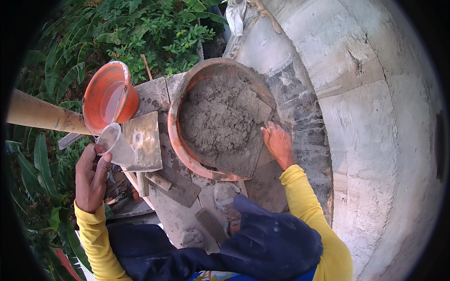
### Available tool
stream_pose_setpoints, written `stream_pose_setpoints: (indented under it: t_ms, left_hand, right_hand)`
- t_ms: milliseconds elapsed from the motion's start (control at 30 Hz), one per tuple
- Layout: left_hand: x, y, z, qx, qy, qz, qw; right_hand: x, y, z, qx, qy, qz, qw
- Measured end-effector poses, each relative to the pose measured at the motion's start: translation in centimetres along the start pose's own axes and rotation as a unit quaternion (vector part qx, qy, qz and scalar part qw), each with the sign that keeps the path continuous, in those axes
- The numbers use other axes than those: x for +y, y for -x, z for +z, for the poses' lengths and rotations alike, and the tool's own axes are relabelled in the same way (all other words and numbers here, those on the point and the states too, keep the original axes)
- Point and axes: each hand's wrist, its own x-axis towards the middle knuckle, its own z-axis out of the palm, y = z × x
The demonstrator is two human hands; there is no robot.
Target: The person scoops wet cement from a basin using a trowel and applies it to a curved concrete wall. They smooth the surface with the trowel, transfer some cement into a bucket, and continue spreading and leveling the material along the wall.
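My left hand (93, 178) pinches the rim of a clear plastic cup (123, 151), which is tilted in front of the orange bucket (130, 104). Cloudy liquid lies inside that bucket. A round orange basin (174, 136) heaped with wet grey mortar (218, 114) stands in the middle. At its right side, my right hand (278, 144) has its fingers curled in against a flat mortar-coated surface. What those fingers grip, if anything, is hidden in the grey.
A bamboo pole (49, 112) reaches in from the left. Planks carry a square board (143, 140), a flat trowel (180, 188) and a wooden strip (211, 225). A curved cement wall (365, 140) rises on the right. Leafy plants (159, 33) grow behind.
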Motion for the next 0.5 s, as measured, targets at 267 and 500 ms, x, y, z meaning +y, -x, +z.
stream_pose_setpoints:
  t_ms: [267,500]
  left_hand:
    - [0.7,1.5,-1.9,0.037,0.026,-0.037,0.998]
    - [1.4,-0.4,0.3,0.001,0.016,-0.009,1.0]
  right_hand:
    - [6.8,-3.4,2.4,-0.001,-0.019,0.019,1.0]
    - [-6.0,-9.7,-2.0,0.001,0.027,-0.203,0.979]
